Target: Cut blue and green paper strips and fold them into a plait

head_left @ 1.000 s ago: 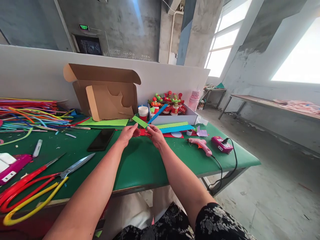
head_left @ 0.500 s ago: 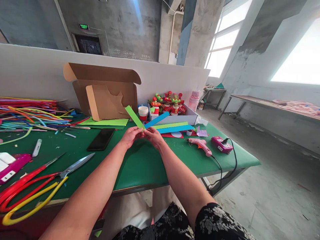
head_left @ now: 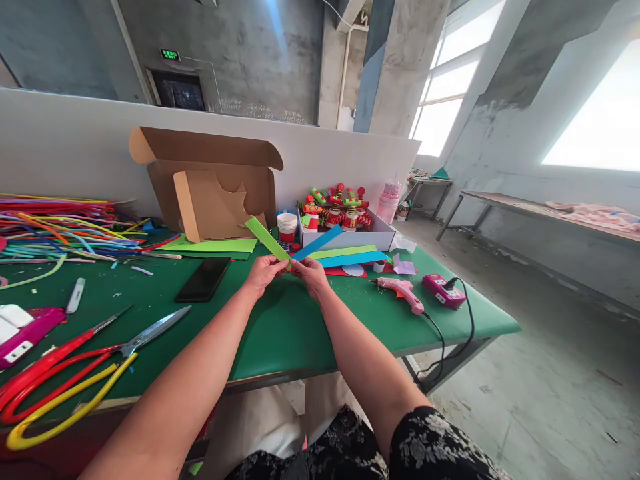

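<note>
Over the middle of the table, my left hand (head_left: 265, 272) pinches the near end of a green paper strip (head_left: 267, 238), which slants up to the left. Close beside it, my right hand (head_left: 311, 273) is closed on the lower end of a blue paper strip (head_left: 319, 242), slanting up to the right. The two strips form a V, meeting at my fingertips; whether they overlap or are joined there is hidden by the fingers. Behind my right hand, another green strip (head_left: 345, 251) and another blue strip (head_left: 356, 257) lie on the table.
Scissors (head_left: 133, 347) lie at left, near a black phone (head_left: 203, 280) and bundled pipe cleaners (head_left: 65, 230). A cardboard box (head_left: 210, 200), paper cups (head_left: 287, 224) and a white box (head_left: 383, 239) of small figures stand behind. A pink glue gun (head_left: 405, 292) and corded power strip (head_left: 443, 291) lie right.
Both hands have shifted slightly to the right. The green strip's upper end has tipped lower and to the left, so the V is a little wider.
</note>
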The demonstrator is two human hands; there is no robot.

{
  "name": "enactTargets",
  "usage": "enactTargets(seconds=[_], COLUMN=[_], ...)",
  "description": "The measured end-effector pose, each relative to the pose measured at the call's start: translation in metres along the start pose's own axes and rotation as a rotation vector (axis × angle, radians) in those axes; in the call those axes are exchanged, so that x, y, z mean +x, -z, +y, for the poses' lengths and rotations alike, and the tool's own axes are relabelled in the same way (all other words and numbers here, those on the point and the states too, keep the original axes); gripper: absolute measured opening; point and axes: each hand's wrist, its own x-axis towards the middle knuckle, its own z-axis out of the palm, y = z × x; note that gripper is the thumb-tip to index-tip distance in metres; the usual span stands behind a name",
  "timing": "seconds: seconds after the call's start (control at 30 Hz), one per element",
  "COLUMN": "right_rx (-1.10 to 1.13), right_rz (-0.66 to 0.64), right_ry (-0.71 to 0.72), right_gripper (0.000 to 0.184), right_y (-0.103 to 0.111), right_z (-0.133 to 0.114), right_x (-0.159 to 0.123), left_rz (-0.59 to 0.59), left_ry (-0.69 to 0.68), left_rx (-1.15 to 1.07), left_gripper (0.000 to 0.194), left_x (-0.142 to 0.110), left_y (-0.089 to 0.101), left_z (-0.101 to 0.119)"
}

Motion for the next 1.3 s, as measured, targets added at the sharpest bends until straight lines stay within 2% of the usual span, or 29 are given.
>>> enactTargets(seconds=[0.2, 0.53, 0.87, 1.13, 1.3], right_rx=[-0.025, 0.004, 0.001, -0.019, -0.079], right_rz=[0.039, 0.024, 0.027, -0.028, -0.005], right_ry=[0.032, 0.018, 0.028, 0.006, 0.011], right_gripper=[0.043, 0.038, 0.033, 0.036, 0.035], right_y=[0.0007, -0.0009, 0.001, 0.0005, 0.0022], right_z=[0.0005, 0.002, 0.0016, -0.0015, -0.0014], right_x=[0.0002, 0.0004, 0.0013, -0.0013, -0.0004], left_rz=[-0.018, -0.085, -0.102, 0.01, 0.079], left_ry=[0.033, 0.071, 0.067, 0.04, 0.026], left_rx=[0.045, 0.073, 0.04, 0.006, -0.041], left_gripper=[0.034, 0.036, 0.034, 0.03, 0.031], left_x=[0.0015, 0.0008, -0.0007, -0.0011, -0.0002], left_y=[-0.0032, -0.0093, -0.0087, -0.0049, -0.0032], left_z=[-0.0019, -0.0056, -0.0066, -0.0011, -0.0009])
